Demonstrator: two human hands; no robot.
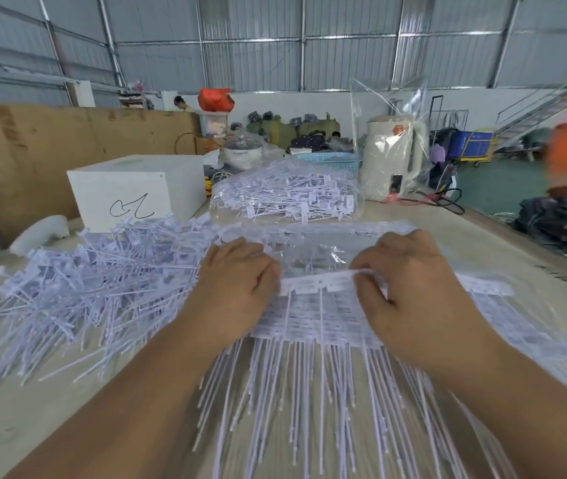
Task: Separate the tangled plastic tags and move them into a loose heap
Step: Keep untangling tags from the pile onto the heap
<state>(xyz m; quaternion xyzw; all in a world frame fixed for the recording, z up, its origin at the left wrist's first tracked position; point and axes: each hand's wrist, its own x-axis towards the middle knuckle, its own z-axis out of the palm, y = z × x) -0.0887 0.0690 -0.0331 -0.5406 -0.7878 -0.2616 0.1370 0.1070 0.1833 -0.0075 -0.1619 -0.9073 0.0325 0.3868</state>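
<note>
Item 1: bundle of tags (pixel 316 316), white plastic, centre of table (pixel 503 243), directly in front of person. Flat rectangular printed heads stacked in overlapping rows; thin straight tails fan out toward the camera. Long axis runs near-to-far, heads at far end, tails at near end.

Item 2: strip of tags (pixel 320 283), lifted at top of bundle, lying left-to-right betw. both hands. Left hand (pixel 237 281) curled over its left end, fingertips hidden, so grip can't be confirmed. Right hand (pixel 410 281) pinches right end betw. thumb and fingers.

Item 3: loose heap (pixel 95 281) of same tags, left of bundle, touching it. Tails point every which way, jumbled, spiky.

Item 4: clear bag of tags (pixel 285 198), crinkly film, far side, behind hands.

Misc: white box (pixel 130 188) w/ black scribble, far left; cream kettle (pixel 392 157) under clear wrap, far right. Table is pale, matte, smooth.
</note>
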